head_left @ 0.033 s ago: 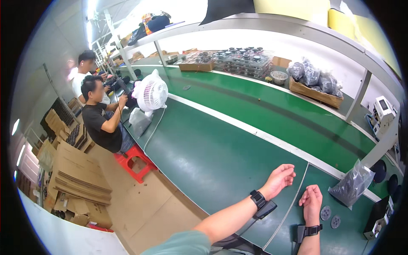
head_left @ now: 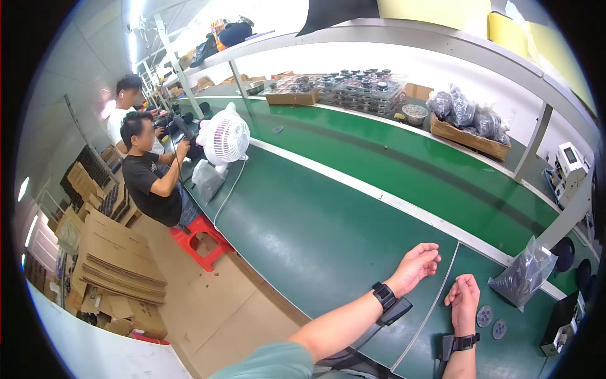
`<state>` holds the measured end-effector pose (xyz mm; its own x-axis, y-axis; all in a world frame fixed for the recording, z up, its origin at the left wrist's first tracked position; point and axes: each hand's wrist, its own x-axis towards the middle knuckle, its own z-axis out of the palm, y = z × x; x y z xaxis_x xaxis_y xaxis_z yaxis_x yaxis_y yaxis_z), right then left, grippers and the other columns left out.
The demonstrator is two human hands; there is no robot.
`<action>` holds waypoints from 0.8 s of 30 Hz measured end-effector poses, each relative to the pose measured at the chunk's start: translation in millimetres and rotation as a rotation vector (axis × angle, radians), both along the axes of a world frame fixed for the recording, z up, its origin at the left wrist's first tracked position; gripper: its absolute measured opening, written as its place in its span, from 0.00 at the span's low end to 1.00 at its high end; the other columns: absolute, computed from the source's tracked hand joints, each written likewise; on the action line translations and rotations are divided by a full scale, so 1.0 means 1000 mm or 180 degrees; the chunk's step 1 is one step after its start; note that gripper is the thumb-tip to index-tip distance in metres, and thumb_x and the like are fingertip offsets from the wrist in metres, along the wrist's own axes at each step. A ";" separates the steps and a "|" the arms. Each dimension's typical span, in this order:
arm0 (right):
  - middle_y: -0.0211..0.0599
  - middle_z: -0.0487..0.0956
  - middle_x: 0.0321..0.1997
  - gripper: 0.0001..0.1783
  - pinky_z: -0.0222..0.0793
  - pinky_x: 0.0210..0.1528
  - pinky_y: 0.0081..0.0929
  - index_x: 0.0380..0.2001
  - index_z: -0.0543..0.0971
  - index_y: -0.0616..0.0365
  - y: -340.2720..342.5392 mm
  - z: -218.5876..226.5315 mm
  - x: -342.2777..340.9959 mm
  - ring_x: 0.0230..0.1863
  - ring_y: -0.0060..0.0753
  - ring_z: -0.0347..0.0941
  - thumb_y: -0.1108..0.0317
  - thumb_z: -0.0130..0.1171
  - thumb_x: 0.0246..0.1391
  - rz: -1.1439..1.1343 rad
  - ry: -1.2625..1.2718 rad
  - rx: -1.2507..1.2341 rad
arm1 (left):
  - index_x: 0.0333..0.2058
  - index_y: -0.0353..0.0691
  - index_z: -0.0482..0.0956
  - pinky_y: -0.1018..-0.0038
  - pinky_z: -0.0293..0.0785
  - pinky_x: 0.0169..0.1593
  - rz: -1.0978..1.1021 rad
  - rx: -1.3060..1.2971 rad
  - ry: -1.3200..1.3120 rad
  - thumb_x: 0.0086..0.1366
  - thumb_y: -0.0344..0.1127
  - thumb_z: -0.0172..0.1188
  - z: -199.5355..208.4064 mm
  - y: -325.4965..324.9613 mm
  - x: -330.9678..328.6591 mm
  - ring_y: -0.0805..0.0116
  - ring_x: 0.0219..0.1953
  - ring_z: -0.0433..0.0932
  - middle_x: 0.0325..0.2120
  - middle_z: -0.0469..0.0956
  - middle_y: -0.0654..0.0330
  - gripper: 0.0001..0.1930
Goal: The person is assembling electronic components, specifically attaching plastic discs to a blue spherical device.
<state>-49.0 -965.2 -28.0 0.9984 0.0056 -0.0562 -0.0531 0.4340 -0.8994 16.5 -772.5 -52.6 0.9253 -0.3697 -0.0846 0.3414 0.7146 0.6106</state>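
Observation:
My left hand [head_left: 415,268] rests above the green tabletop [head_left: 328,234], fingers loosely curled in and nothing seen in them. To its right, my right hand [head_left: 464,297] has its fingers folded toward the palm, and no object shows there either. Each wrist wears a black strap with a small dark device. Just right of my right hand lie two grey round discs with holes, one disc [head_left: 484,316] a little farther off than the other disc [head_left: 499,329]. Beyond them stands a clear plastic bag [head_left: 522,278] filled with dark pieces.
A green conveyor belt [head_left: 372,161] runs behind the table. A white fan [head_left: 226,139] and a grey bag [head_left: 207,182] stand far left, near two people. Along the back are stacked clear trays [head_left: 363,95] and a carton of bagged parts [head_left: 467,138]. A black box [head_left: 558,331] is at right.

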 end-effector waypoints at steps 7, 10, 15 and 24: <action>0.26 0.70 0.22 0.06 0.66 0.21 0.22 0.38 0.71 0.55 -0.001 0.002 -0.001 0.21 0.19 0.66 0.66 0.53 0.69 -0.0042 0.0063 -0.0048 | 0.54 0.41 0.72 0.74 0.77 0.48 -0.0103 0.0265 -0.0213 0.71 0.33 0.60 0.007 -0.001 -0.001 0.73 0.40 0.79 0.41 0.80 0.59 0.15; 0.27 0.70 0.22 0.06 0.66 0.22 0.22 0.38 0.71 0.55 -0.002 0.001 0.000 0.21 0.19 0.66 0.66 0.52 0.69 -0.0008 0.0074 -0.0048 | 0.53 0.41 0.72 0.74 0.77 0.48 -0.0179 0.0256 -0.0296 0.72 0.34 0.60 0.006 -0.001 -0.001 0.72 0.41 0.79 0.41 0.80 0.59 0.14; 0.27 0.70 0.23 0.06 0.67 0.22 0.22 0.38 0.71 0.56 -0.002 0.000 0.001 0.21 0.19 0.66 0.66 0.52 0.69 -0.0010 0.0094 -0.0017 | 0.52 0.41 0.73 0.75 0.77 0.47 -0.0221 0.0351 -0.0319 0.72 0.34 0.59 0.005 -0.003 -0.002 0.73 0.40 0.79 0.38 0.80 0.60 0.12; 0.26 0.70 0.23 0.07 0.67 0.23 0.23 0.37 0.73 0.55 -0.001 0.004 0.001 0.22 0.19 0.67 0.64 0.53 0.68 0.0031 0.0117 -0.0125 | 0.50 0.40 0.75 0.76 0.75 0.37 0.0011 0.0334 -0.0049 0.73 0.33 0.57 0.014 -0.001 -0.003 0.77 0.33 0.76 0.31 0.75 0.67 0.10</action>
<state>-47.8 -966.5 -24.3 0.9956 0.0124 -0.0933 -0.0906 0.3976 -0.9131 13.4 -773.4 -39.0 0.9280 -0.3565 -0.1083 0.3290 0.6476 0.6873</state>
